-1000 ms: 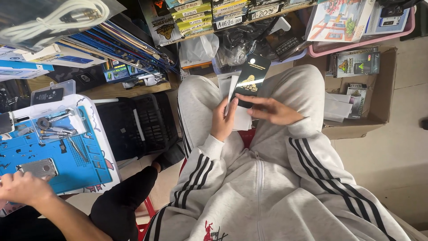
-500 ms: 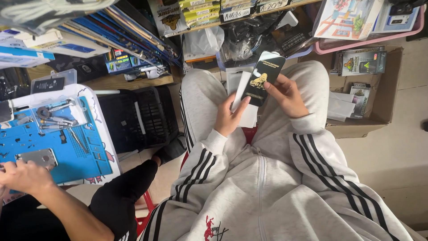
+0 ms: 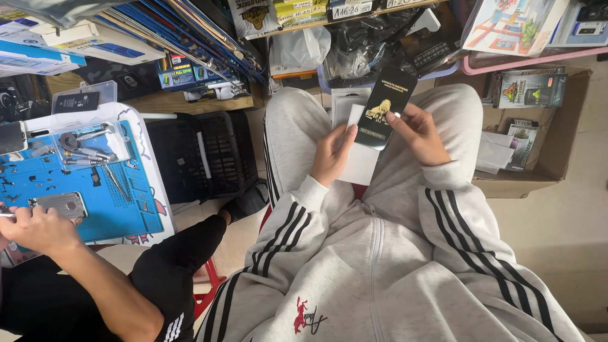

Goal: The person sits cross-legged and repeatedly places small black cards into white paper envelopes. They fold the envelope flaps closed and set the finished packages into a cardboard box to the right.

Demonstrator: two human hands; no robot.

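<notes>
Fingers of right hand (image 3: 418, 132) pinch the lower right edge of a black packet (image 3: 384, 106), thumb on its face. Packet tilted, held above the lap between the knees. Left hand (image 3: 331, 154) curled round a white sleeve (image 3: 360, 161), thumb on top, fingers behind; sleeve sits just under the packet and overlaps its lower end. Both forearms in grey striped sleeves.

Far left, a co-worker's hand (image 3: 38, 228) is closed on something at a silver phone (image 3: 58, 204) on a blue mat (image 3: 126, 209); what it grips is too small to tell. Tweezers (image 3: 85, 155) lie higher on the mat. Black crate (image 3: 202, 155) stands between mat and knees. Cardboard box (image 3: 544, 126) to the right.
</notes>
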